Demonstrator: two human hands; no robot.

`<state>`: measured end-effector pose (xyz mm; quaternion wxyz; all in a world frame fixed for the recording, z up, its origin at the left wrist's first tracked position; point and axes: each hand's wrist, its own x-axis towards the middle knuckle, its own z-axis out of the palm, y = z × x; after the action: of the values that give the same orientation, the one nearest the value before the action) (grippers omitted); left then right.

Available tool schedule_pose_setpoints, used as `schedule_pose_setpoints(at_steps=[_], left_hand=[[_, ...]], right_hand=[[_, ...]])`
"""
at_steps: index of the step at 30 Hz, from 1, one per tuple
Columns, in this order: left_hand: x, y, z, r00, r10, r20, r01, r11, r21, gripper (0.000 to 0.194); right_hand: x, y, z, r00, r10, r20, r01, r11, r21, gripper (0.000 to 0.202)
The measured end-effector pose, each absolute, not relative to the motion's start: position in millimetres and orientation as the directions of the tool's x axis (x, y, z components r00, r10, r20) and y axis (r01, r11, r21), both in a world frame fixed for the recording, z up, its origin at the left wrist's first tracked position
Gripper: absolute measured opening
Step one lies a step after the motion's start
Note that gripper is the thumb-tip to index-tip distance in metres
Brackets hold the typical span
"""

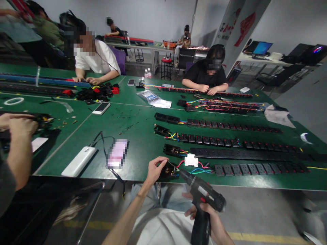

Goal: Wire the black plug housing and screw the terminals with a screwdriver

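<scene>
My left hand (154,170) grips a small black end box (168,170) at the near edge of the green table (138,136). Coloured wires run from the box to a white breaker (191,160) and a long black socket strip (260,168). My right hand (204,212) holds a black cordless drill (204,197) by its handle, below the table edge. The drill's tip points up and left and sits right at the box.
Several more socket strips (230,139) lie in rows further back. A white power bank (78,161) and a phone (117,153) lie to the left. Another person's hands (19,124) work at the far left. Two people sit across the table.
</scene>
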<state>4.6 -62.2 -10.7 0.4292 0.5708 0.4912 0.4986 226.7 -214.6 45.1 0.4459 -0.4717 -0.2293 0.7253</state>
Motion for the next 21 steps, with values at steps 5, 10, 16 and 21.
schedule_pose_setpoints(at_steps=[5,10,16,21], left_hand=[[-7,-63,-4,0.164,0.96,0.226,0.212,-0.258,0.943,0.02],[-20,-64,5,0.385,0.888,0.253,0.314,-0.383,0.869,0.023],[-24,-58,12,0.546,0.812,0.204,0.378,-0.457,0.805,0.024],[-21,-51,16,0.642,0.749,0.165,0.412,-0.518,0.75,0.028]], right_hand=[[232,-213,46,-0.249,0.807,-0.535,-0.514,-0.578,-0.634,0.053],[248,-215,52,-0.226,0.789,-0.571,-0.472,-0.601,-0.644,0.052],[269,-209,82,-0.257,0.781,-0.57,-0.224,-0.621,-0.751,0.047],[273,-191,114,-0.266,0.718,-0.644,-0.047,-0.676,-0.735,0.049]])
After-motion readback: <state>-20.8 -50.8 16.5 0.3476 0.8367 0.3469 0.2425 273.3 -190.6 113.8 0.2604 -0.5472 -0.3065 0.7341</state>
